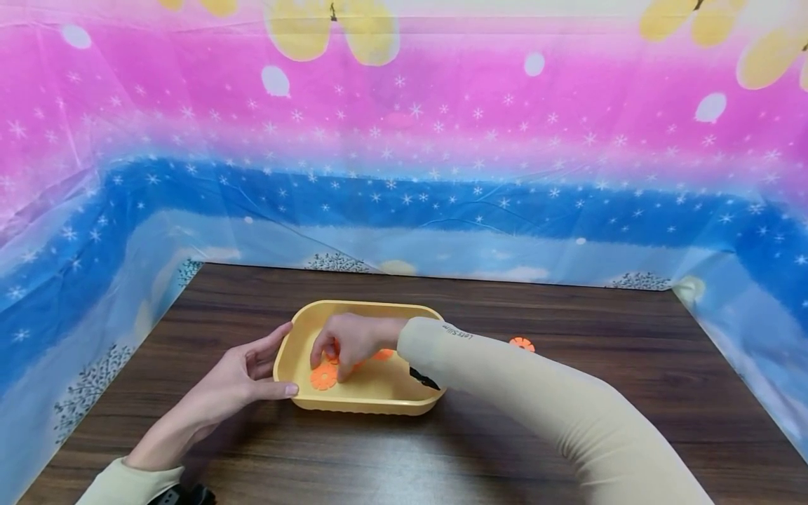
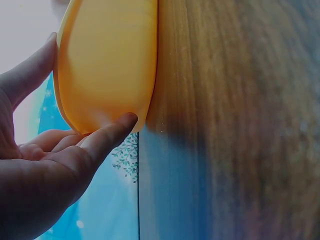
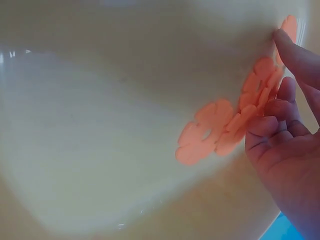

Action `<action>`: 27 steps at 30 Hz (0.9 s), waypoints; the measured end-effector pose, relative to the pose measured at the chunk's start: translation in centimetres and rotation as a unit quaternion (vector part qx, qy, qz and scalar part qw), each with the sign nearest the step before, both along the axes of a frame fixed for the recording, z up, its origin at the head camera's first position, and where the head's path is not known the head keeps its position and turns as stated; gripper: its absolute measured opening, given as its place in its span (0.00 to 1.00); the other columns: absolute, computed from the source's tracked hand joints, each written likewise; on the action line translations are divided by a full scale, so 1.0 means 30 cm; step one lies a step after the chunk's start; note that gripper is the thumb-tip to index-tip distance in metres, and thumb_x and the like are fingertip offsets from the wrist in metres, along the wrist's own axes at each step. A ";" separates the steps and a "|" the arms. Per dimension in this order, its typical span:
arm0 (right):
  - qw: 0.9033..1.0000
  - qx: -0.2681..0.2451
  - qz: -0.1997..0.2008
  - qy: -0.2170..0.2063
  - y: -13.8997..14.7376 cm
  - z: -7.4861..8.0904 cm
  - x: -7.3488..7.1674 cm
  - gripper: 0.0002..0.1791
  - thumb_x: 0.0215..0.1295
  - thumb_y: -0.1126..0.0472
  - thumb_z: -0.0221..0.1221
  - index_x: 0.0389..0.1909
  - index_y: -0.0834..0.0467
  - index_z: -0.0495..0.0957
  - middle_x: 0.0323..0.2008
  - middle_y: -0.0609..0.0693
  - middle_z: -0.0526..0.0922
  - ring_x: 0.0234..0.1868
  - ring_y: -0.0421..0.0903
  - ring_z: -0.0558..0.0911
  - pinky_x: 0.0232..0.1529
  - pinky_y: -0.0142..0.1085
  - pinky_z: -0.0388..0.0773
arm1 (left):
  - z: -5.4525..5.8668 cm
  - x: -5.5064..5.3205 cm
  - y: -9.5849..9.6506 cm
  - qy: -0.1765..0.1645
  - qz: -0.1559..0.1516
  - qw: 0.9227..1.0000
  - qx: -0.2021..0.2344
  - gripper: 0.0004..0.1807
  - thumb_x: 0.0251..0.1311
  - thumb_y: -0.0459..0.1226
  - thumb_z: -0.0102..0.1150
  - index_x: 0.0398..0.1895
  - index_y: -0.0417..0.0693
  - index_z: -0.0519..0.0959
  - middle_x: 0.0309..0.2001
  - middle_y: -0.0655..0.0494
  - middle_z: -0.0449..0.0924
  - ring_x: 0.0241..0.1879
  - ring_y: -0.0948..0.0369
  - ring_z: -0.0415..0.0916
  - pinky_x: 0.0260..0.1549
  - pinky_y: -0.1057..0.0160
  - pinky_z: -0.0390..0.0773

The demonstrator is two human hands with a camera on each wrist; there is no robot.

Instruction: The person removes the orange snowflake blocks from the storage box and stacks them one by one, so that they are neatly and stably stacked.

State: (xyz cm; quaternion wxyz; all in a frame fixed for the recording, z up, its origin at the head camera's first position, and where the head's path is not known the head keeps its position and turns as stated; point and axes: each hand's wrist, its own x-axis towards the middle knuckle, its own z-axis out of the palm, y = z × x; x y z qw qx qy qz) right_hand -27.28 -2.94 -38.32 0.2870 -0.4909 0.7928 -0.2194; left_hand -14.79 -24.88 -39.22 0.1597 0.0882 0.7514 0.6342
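A yellow plastic tub (image 1: 366,405) stands on the table in the head view, with several flat orange notched discs (image 1: 324,376) inside. My left hand (image 1: 236,379) grips the tub's left end, its thumb over the near corner and a finger at the far corner. The left wrist view shows the fingers against the tub's outside (image 2: 107,60). Down inside the tub is my right hand (image 1: 356,340), with finger and thumb apart over the discs. In the right wrist view, one fingertip touches a disc (image 3: 289,35) near the wall, and bent fingers lie beside overlapping discs (image 3: 207,132).
Another orange disc (image 1: 522,344) lies on the dark wooden table (image 1: 404,463) to the right of the tub, partly behind the right sleeve (image 1: 536,382). A patterned pink and blue cloth (image 1: 404,189) hangs around the table's back and sides.
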 end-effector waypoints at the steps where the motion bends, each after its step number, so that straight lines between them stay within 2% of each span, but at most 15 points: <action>1: 1.000 0.002 -0.001 0.003 0.000 -0.001 0.001 0.20 0.54 0.75 0.76 0.49 0.60 0.89 0.25 0.48 0.76 0.28 0.39 0.71 0.32 0.27 0.69 | 0.000 0.000 0.000 0.000 0.001 1.000 0.000 0.55 0.64 0.31 0.74 0.87 0.46 0.47 0.84 0.39 0.46 0.76 0.38 0.58 0.55 0.62 0.80; 5: 1.000 0.002 -0.010 0.000 0.000 -0.001 0.003 0.19 0.54 0.75 0.77 0.47 0.60 0.88 0.26 0.49 0.76 0.28 0.40 0.71 0.32 0.27 0.70 | 0.000 0.000 0.002 0.002 0.002 1.000 -0.003 0.55 0.64 0.31 0.74 0.87 0.45 0.47 0.83 0.38 0.46 0.76 0.38 0.58 0.55 0.62 0.79; 9: 1.000 -0.004 -0.016 -0.004 0.001 -0.002 0.004 0.20 0.52 0.76 0.78 0.45 0.61 0.86 0.31 0.52 0.79 0.32 0.41 0.73 0.35 0.27 0.72 | 0.000 0.000 0.002 0.003 0.003 1.000 -0.003 0.56 0.63 0.31 0.74 0.87 0.45 0.47 0.83 0.38 0.46 0.76 0.38 0.58 0.55 0.62 0.79; 17: 0.999 -0.010 -0.024 -0.018 0.002 -0.002 0.003 0.22 0.50 0.76 0.78 0.41 0.59 0.79 0.33 0.47 0.79 0.35 0.40 0.75 0.39 0.27 0.75 | 0.000 0.000 0.004 0.002 0.002 1.000 0.001 0.56 0.63 0.31 0.74 0.87 0.45 0.47 0.83 0.37 0.45 0.75 0.37 0.58 0.55 0.62 0.79; 23: 0.999 -0.007 -0.025 -0.027 0.003 0.010 0.006 0.24 0.50 0.74 0.79 0.42 0.59 0.77 0.34 0.48 0.81 0.36 0.41 0.78 0.40 0.28 0.77 | 0.000 0.001 0.004 0.003 0.001 1.000 0.005 0.56 0.63 0.30 0.74 0.87 0.44 0.47 0.83 0.37 0.45 0.76 0.37 0.58 0.55 0.62 0.80; 27: 0.999 -0.001 -0.020 -0.030 0.005 0.014 0.005 0.25 0.50 0.74 0.80 0.45 0.58 0.78 0.37 0.48 0.81 0.40 0.42 0.79 0.42 0.29 0.78 | 0.001 0.000 0.002 0.003 0.002 1.000 0.002 0.56 0.63 0.30 0.74 0.87 0.44 0.47 0.84 0.38 0.44 0.76 0.38 0.56 0.55 0.62 0.79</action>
